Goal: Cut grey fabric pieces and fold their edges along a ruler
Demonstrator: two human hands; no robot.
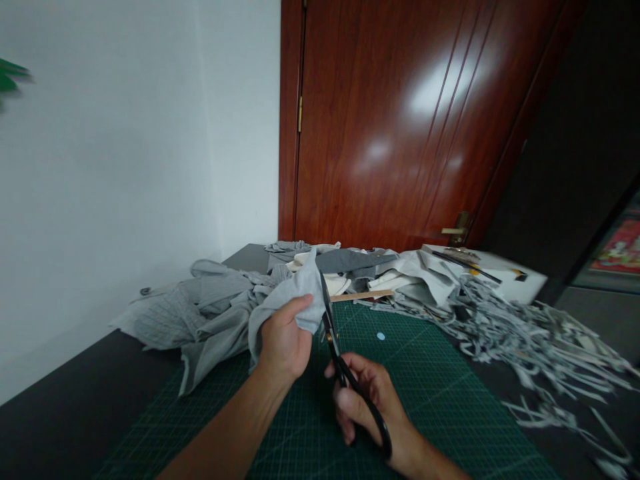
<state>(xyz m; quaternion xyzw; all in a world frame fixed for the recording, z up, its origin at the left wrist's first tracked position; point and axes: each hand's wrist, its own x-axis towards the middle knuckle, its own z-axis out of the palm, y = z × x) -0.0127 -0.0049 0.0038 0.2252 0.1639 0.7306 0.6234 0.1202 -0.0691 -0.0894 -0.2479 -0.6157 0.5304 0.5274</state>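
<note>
My left hand (286, 337) is closed on a piece of light grey fabric (300, 287), thumb on top, and holds it up above the green cutting mat (410, 387). In my right hand (367, 393) is a pair of black-handled scissors (331, 337), fingers and thumb through the loops. The blades point up and away, right along the fabric's right edge. Whether fabric lies between the blades I cannot tell. A heap of grey cloth (200, 307) lies to the left of my left hand, partly on the mat.
Cut grey fabric strips (525, 340) pile up on the right. Behind the mat lie more cloth pieces (350, 263), a wooden strip (365, 295) and a white box (525, 277) with dark slim items on top. A small pale disc (381, 336) rests on the mat. Beyond stands a wooden door (380, 133).
</note>
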